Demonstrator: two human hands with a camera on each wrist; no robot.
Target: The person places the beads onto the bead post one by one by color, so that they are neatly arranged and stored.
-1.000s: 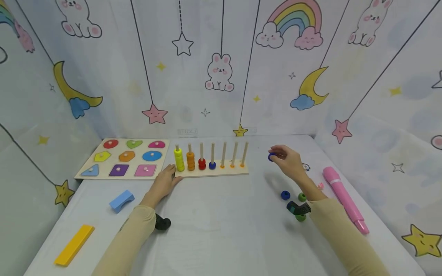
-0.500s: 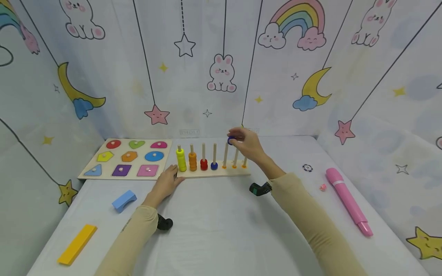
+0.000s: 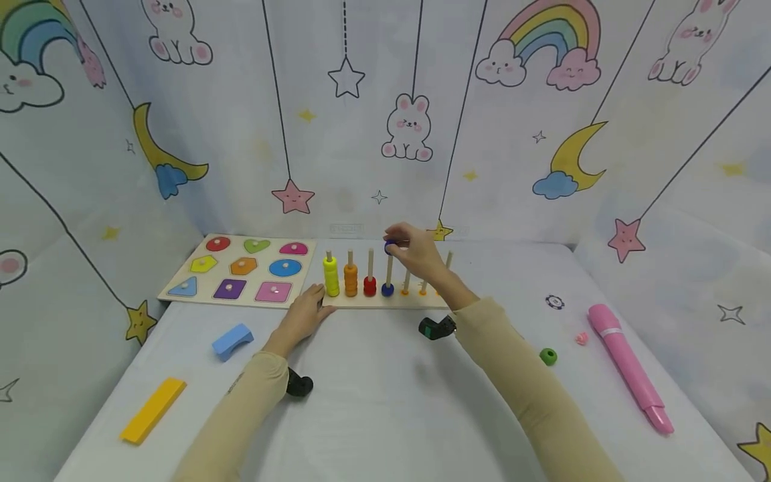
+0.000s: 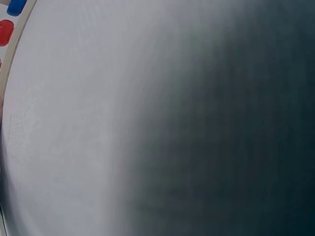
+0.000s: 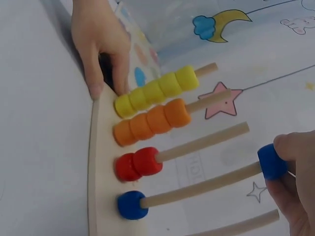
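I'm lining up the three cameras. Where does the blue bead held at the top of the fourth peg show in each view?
Head: the blue bead sits centre frame, pinched by the right hand.
Left wrist: not in it; only the bottom blue bead shows, top left.
Right wrist: the held bead is at the right edge.
Shared landmark: the red beads.

A wooden shape-puzzle board (image 3: 237,271) with coloured pieces is lying beyond the left hand, a light blue arch block (image 3: 232,340) and flat yellow plank (image 3: 153,410) are sitting left of that forearm, while a green bead (image 3: 547,356) and pink marker (image 3: 629,365) are resting right of the right arm.
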